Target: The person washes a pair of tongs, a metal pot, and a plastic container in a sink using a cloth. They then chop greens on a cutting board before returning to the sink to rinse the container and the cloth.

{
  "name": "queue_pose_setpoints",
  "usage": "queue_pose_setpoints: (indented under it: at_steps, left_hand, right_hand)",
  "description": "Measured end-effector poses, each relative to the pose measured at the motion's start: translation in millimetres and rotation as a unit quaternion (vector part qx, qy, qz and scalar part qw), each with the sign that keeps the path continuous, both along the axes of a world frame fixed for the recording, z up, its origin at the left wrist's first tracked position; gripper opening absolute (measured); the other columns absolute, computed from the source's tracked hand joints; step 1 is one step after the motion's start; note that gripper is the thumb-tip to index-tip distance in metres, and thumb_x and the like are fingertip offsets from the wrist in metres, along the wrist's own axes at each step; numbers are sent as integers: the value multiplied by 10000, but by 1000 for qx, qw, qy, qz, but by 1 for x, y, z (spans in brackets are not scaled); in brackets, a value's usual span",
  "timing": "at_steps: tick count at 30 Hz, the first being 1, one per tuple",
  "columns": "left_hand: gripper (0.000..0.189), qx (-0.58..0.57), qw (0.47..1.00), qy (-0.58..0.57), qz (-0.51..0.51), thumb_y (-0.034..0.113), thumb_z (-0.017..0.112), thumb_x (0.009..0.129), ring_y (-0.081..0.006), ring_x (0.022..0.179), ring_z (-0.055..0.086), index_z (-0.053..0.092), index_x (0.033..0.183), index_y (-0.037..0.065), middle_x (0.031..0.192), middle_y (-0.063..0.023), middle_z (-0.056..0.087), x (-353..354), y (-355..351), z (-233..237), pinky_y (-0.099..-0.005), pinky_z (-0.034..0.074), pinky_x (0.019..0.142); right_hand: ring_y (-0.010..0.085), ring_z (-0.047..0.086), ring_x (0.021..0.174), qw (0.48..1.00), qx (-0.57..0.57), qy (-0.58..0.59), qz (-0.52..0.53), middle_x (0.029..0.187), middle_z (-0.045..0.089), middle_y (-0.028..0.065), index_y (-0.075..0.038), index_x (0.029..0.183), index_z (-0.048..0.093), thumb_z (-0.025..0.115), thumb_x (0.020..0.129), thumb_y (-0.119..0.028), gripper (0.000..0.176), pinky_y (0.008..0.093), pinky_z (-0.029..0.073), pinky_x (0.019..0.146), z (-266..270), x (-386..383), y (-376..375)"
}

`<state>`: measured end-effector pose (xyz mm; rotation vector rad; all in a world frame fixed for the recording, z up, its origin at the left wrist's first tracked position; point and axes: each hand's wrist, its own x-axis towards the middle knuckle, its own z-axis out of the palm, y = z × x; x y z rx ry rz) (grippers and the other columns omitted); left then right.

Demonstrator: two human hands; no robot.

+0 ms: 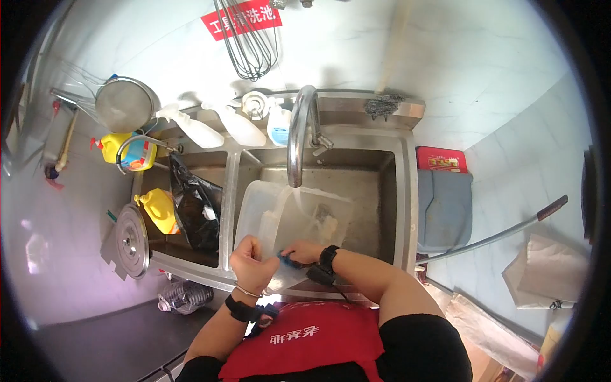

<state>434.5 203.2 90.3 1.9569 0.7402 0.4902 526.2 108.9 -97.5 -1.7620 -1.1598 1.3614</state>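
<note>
Left basin (pixel 188 254) had a yellow bottle (pixel 157 211) beside a black bag (pixel 194 210). Left hand (pixel 247 258) was curled at the clear tub's (pixel 254 198) near side; couldn't tell if it gripped the rim. Tub sat in the right basin (pixel 375 210), under 1 faucet (pixel 296 146). Right hand (pixel 303 251) was closed on a blue scrubber (pixel 288 260), low by the near wall. Looked like mid-scrub; another stroke called for a steadied tub and the scrubber pressed flat.
</note>
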Motion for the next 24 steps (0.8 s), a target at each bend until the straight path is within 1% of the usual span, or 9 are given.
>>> queue_pose_setpoints:
  at_steps: [1,4,6,9,11,17,21,23,24]
  left_hand:
    - [321,2,1000,12,7,18,633,539,-32,553,256,328,594,98,580,71,277,-1,0,-2,-216,204,461]
    - [327,50,998,12,19,55,678,541,-46,520,270,355,585,89,546,54,284,-3,-1,-16,-239,224,430]
    - [328,57,998,8,24,52,676,541,-47,520,269,353,584,91,543,53,283,-5,2,-23,-240,224,429]
    - [324,66,997,-3,39,44,662,540,-48,521,267,345,583,91,542,49,276,-7,10,-20,-241,224,429]
    - [318,69,996,-14,52,39,650,539,-48,522,267,340,583,90,544,48,272,-6,14,-16,-241,224,429]
    - [290,91,994,-16,51,38,622,531,-58,506,280,337,569,71,518,22,289,-16,19,-5,-236,241,426]
    - [273,152,988,0,16,43,617,522,-97,456,299,348,563,62,496,-23,297,-27,18,8,-254,268,413]
    - [249,244,969,9,-24,40,613,510,-186,400,361,370,561,61,481,-77,340,-35,20,12,-293,313,396]
    - [249,245,969,9,-22,40,613,510,-186,400,361,370,561,61,481,-77,340,-38,20,16,-293,313,396]
  right_hand:
    - [282,611,915,996,42,73,-4,1006,647,182,-79,1063,645,506,798,-142,306,366,458,807,13,-2,5]
    - [273,605,892,988,24,155,-7,993,639,207,-57,1040,641,527,808,-173,284,367,454,802,83,-2,16]
    - [268,605,884,988,52,144,9,984,638,213,-50,1038,637,528,812,-168,277,371,452,800,108,-8,17]
    - [289,598,893,983,117,141,-26,984,632,200,-47,1015,647,530,792,-117,261,384,449,822,98,-26,12]
    - [333,574,931,936,351,34,-14,995,616,182,-69,1012,658,530,760,-76,282,397,448,850,72,-27,7]
    - [323,563,974,975,90,-202,26,1015,584,148,-155,1044,664,555,748,-111,319,426,461,822,-20,1,-45]
    - [321,551,962,962,9,-266,63,953,602,132,-150,1045,667,525,756,-114,324,426,455,835,-17,23,-78]
    - [331,545,1010,966,-54,-248,-36,1046,585,107,-168,1066,659,563,752,-117,331,419,469,847,-28,28,-93]
    - [331,545,1010,967,-53,-249,-34,1046,585,107,-168,1066,659,563,752,-117,331,419,469,847,-28,32,-101]
